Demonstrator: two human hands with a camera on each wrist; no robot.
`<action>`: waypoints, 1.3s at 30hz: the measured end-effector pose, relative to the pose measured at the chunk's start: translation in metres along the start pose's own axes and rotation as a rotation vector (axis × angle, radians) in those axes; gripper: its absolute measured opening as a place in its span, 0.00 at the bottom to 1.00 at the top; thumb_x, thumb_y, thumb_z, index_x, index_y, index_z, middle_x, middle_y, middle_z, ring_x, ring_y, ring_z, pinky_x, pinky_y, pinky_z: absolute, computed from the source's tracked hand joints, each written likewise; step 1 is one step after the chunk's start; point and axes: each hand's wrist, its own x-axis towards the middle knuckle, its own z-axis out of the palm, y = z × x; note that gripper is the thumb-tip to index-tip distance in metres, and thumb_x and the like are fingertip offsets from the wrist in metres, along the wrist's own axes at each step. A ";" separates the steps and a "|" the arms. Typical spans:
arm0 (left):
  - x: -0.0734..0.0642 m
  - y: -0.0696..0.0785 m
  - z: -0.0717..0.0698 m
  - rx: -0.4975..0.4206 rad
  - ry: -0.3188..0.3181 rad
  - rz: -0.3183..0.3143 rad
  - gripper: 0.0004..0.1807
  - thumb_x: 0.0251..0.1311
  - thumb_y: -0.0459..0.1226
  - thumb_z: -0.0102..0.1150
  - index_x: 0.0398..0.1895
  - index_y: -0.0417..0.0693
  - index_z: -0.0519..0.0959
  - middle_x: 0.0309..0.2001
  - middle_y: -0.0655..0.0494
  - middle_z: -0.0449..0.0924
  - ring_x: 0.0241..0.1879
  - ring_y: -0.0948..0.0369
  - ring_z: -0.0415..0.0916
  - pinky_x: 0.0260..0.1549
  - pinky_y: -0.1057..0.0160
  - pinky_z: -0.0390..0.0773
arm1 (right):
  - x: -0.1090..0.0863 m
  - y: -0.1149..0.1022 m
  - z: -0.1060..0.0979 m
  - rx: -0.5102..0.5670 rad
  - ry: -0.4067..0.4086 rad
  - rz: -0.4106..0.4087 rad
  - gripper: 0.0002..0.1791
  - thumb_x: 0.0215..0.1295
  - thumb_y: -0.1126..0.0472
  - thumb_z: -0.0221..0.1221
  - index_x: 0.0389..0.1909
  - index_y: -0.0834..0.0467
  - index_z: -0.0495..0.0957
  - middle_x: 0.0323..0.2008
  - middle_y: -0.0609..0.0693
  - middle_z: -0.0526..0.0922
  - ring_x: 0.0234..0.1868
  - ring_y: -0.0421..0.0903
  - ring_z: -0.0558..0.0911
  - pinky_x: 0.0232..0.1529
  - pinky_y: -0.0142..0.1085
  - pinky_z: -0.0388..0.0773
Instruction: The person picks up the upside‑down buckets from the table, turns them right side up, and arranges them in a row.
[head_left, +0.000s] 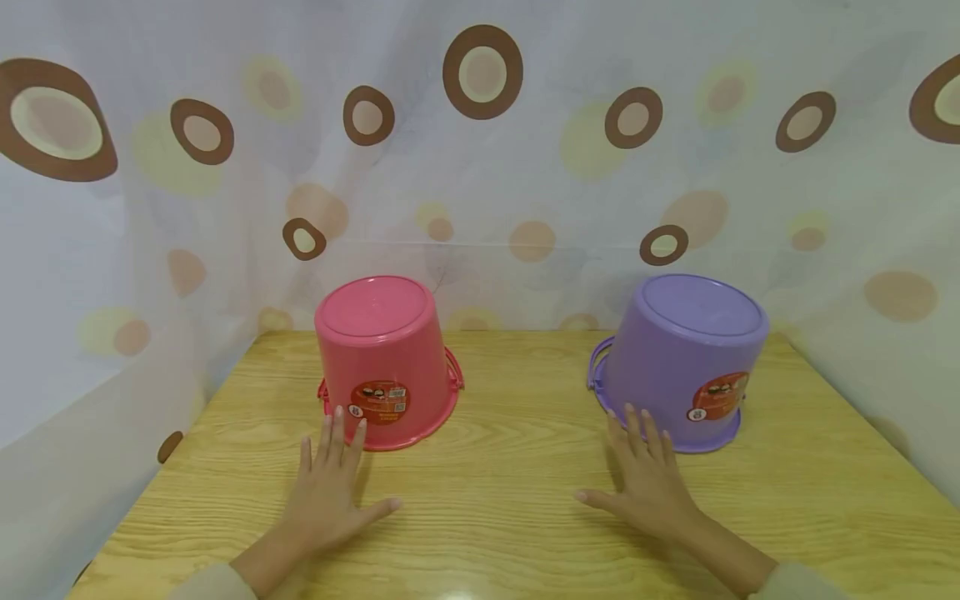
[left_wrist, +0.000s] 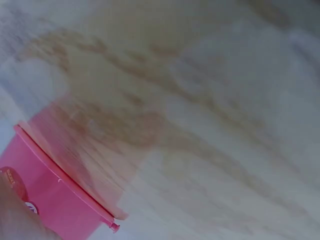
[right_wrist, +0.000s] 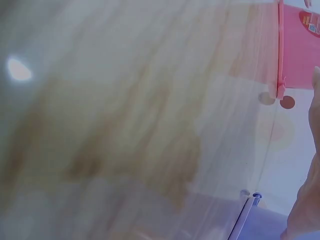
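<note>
we had left hand (head_left: 327,490) and right hand (head_left: 651,490), fingers spread, by upturned pink bucket (head_left: 386,358) and purple bucket (head_left: 671,358) on the table (head_left: 502,500), and figured careless forward nudges could skid either.

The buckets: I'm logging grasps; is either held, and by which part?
Neither pink bucket nor purple bucket is held: left grip and right grip are spread.

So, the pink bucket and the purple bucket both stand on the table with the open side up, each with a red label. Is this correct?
Not quite: the head view shows the pink bucket and the purple bucket upside down, bases up. Both do stand on the table, each with a red label.
</note>
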 end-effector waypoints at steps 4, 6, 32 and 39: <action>0.001 -0.003 -0.001 -0.016 -0.011 -0.007 0.59 0.47 0.67 0.53 0.72 0.40 0.45 0.73 0.35 0.30 0.71 0.38 0.36 0.65 0.33 0.40 | 0.003 -0.002 0.002 0.031 -0.018 0.005 0.62 0.48 0.31 0.59 0.71 0.65 0.41 0.71 0.70 0.38 0.71 0.68 0.37 0.66 0.66 0.36; 0.002 -0.004 -0.002 -0.012 -0.012 -0.013 0.59 0.47 0.67 0.54 0.72 0.38 0.45 0.73 0.34 0.31 0.71 0.38 0.36 0.65 0.33 0.40 | 0.005 -0.002 0.003 0.041 -0.029 0.008 0.62 0.49 0.31 0.59 0.71 0.66 0.41 0.71 0.70 0.36 0.71 0.68 0.36 0.66 0.65 0.35; 0.018 -0.037 -0.008 -0.008 -0.059 -0.078 0.62 0.48 0.67 0.53 0.70 0.28 0.43 0.71 0.29 0.36 0.70 0.35 0.36 0.64 0.32 0.41 | 0.029 -0.021 0.012 0.120 -0.114 -0.080 0.61 0.52 0.34 0.58 0.70 0.70 0.39 0.70 0.70 0.32 0.71 0.68 0.34 0.65 0.67 0.36; 0.024 -0.045 -0.010 -0.019 -0.077 -0.090 0.62 0.48 0.67 0.53 0.69 0.27 0.43 0.71 0.28 0.36 0.70 0.34 0.35 0.63 0.31 0.39 | 0.038 -0.030 0.017 0.145 -0.139 -0.084 0.60 0.54 0.34 0.56 0.70 0.70 0.36 0.70 0.69 0.30 0.71 0.67 0.32 0.67 0.64 0.33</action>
